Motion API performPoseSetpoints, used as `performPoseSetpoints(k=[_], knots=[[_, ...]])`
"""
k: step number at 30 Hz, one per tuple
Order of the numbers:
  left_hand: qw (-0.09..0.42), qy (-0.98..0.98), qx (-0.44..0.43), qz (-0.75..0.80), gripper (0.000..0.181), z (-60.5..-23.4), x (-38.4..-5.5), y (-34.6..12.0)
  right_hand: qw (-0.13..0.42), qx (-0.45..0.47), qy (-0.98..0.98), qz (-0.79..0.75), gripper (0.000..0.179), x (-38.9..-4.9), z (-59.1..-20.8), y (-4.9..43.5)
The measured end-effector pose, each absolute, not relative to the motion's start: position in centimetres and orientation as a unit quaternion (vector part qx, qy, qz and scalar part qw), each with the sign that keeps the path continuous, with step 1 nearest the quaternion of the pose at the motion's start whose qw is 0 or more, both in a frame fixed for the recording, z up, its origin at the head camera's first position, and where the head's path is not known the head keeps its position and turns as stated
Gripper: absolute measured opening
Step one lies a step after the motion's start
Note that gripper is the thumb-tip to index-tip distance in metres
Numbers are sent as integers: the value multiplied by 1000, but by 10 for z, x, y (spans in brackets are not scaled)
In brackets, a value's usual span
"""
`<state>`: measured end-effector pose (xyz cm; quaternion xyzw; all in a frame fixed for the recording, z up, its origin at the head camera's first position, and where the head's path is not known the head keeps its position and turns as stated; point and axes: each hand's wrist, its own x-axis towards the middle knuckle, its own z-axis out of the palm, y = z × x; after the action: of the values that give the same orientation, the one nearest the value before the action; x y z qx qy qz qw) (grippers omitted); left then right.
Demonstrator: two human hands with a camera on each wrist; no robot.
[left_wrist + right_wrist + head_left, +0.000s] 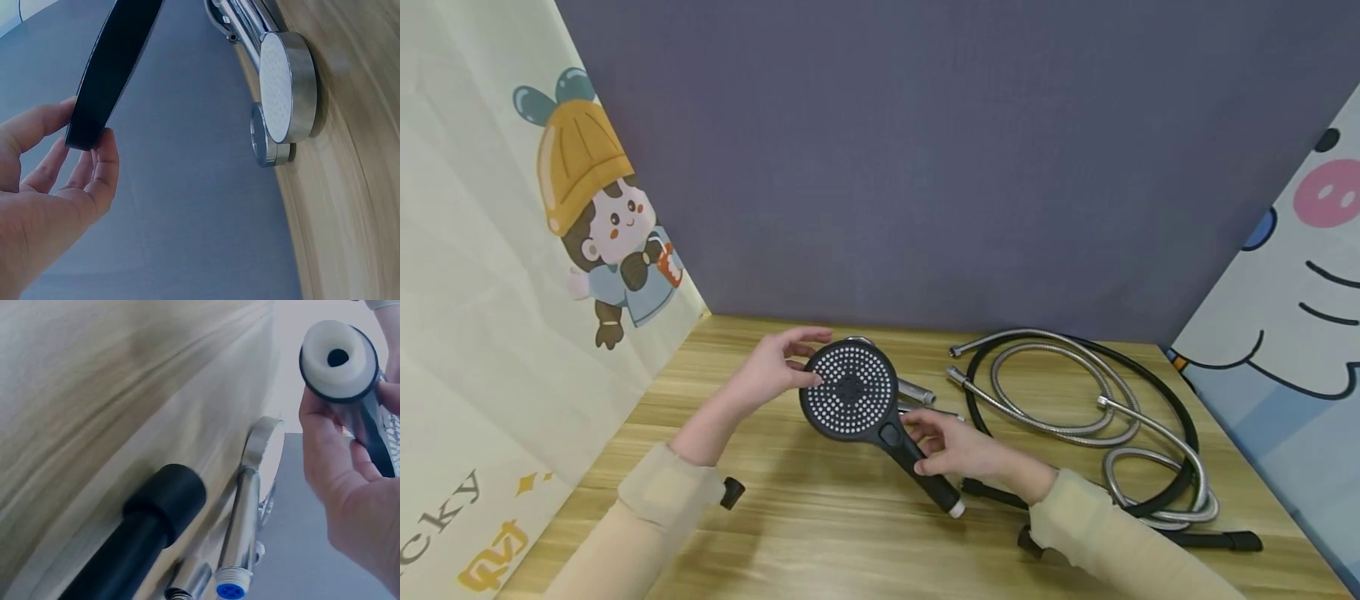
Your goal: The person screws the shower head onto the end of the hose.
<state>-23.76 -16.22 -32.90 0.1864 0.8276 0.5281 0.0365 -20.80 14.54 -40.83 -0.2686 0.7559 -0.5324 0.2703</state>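
A black hand shower (850, 390) with pale nozzles is held up above the table, its face toward the head camera and its handle slanting down right. My left hand (772, 368) pinches the rim of its head between thumb and fingers; the left wrist view shows the dark head (115, 75) edge-on. With my right hand (961, 450) I grip the handle. The handle's white threaded end (331, 359) has a dark hole and faces the right wrist camera. Behind the black head, chrome hand showers lie on the table, mostly hidden in the head view; one chrome head (300, 87) shows clearly in the left wrist view.
Silver metal hoses (1060, 430) and a black hose (1176, 404) lie coiled on the right of the wooden table (820, 533). A black hose end (169, 500) lies near my right hand. A grey-blue panel (880, 167) stands behind, with printed sheets at both sides.
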Motion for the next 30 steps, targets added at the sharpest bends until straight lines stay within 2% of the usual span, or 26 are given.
performPoseSetpoints(k=[18,25,30], knots=[[16,817,190,545,55,-327,-236,-173,264,-249,737,-571,61,-192,-409,140],[-30,824,181,535,53,-331,-218,-175,271,-234,730,-582,61,-189,-410,141],[-61,817,167,549,50,-336,-200,-171,244,-236,732,-591,62,-190,-410,144]])
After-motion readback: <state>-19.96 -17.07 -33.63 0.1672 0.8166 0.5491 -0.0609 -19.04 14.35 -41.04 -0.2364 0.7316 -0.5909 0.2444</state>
